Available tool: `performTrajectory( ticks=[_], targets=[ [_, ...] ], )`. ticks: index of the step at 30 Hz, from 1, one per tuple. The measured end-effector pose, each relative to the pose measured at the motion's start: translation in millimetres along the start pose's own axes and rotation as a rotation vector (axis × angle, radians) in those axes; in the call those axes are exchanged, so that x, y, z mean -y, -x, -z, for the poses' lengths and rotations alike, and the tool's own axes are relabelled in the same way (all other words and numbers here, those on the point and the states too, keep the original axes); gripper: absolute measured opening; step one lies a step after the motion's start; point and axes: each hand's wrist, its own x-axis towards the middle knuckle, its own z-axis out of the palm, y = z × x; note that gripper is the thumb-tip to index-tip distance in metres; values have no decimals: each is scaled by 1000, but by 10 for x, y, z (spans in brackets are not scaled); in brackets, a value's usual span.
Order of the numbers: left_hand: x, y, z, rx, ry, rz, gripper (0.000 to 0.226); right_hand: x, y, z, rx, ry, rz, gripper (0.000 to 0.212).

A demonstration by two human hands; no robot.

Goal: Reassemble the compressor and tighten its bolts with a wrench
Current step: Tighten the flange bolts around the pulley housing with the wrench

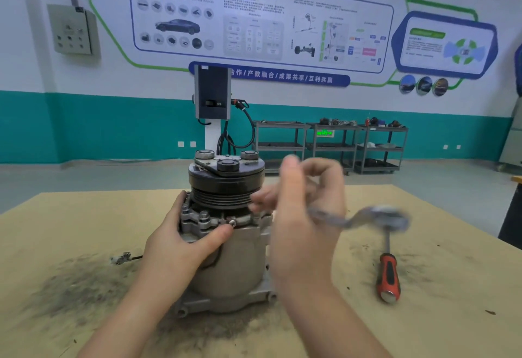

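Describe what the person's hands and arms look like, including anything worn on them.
Both the left hand and right hand are bare, with no gloves, rings or watch showing. Both forearms are uncovered to the frame's bottom edge; no sleeves are visible. The right hand is motion-blurred, so fine detail there is unclear.

a red-and-black handled screwdriver [388,270] lies on the tan board tabletop [423,315], which is smeared with dark grit. a small connector on a wire [122,258] lies at the left. behind stands an ev charging post [212,94] with black cable, grey trolleys [330,142] along the teal-banded wall, a wall info board [254,12] and a grey electrical box [72,29]
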Motion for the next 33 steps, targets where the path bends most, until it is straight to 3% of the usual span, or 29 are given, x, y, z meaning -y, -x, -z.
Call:
performTrajectory(
  ticks=[3, 7, 17, 19, 22, 26, 29, 33],
  targets=[
    [15, -41, -18, 13, -19, -43, 118, -44, -245, 146, -40, -215, -139, 8],
    [11, -19, -28, 17, 11, -63, 120, -212, -343, 203, -94, -386, -298, 21],
    [21, -30, -44, -9, 15, -67, 120, -426, -529, 220, -108, -571, -731, 18],
    [10, -22, -43, -8, 6, -63, 120, -414, -482, 229, -133, -548, -668, 20],
    [0, -22, -47, -11, 1, -68, 116, -363, -287, 257, -171, -456, -422, 24],
    [7, -35, -52, -5, -17, -80, 108, -285, 59, 168, -129, -165, -116, 26],
    [-2, -33, -55, -9, -12, -79, 110, -248, 268, 15, -97, -41, -37, 23],
    [-1, -33, -48, -21, -31, -90, 113, -123, 198, -26, -49, -143, 6, 20]
  ],
)
